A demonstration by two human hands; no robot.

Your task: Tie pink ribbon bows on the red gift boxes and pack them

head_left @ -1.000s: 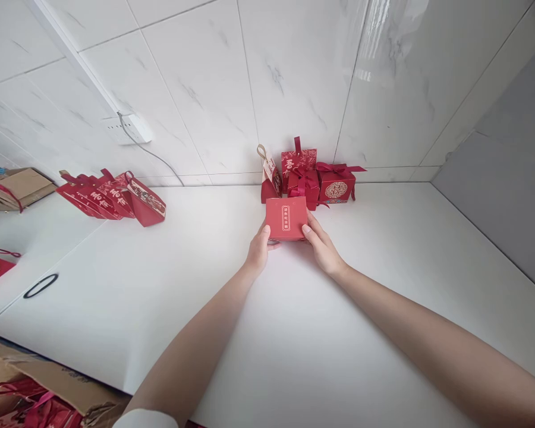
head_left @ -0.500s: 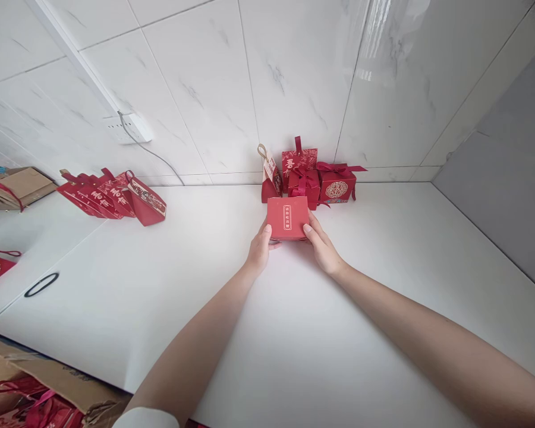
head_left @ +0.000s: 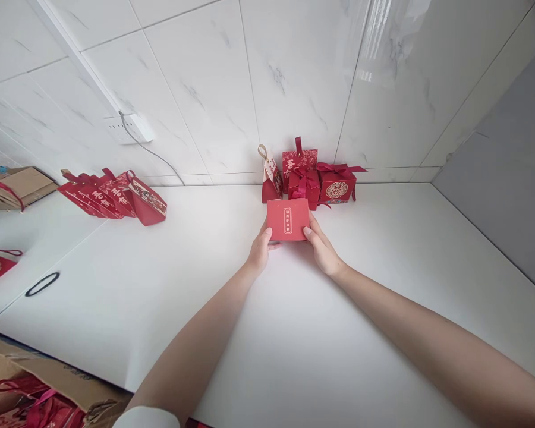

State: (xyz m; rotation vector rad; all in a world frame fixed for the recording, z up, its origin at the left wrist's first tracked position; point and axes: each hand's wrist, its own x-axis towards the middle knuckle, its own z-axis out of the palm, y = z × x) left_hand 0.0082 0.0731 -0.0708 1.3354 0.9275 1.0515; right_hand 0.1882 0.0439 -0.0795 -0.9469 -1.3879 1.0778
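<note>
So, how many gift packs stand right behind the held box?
4, beyond the box: tagged pack left, tall pack at back, bowed pack in front, emblem pack right. Others may hide behind.

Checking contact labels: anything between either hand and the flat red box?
Nothing visible. The left hand and right hand both hold the red box by its sides. The ribboned gift boxes stand behind it, against the wall.

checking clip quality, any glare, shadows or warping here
Head view: glare streaks the glossy wall tile upper right; soft shadows on the white table beside the forearms; wide lens bends tile seams; red box held by left hand and right hand is sharp.
</note>
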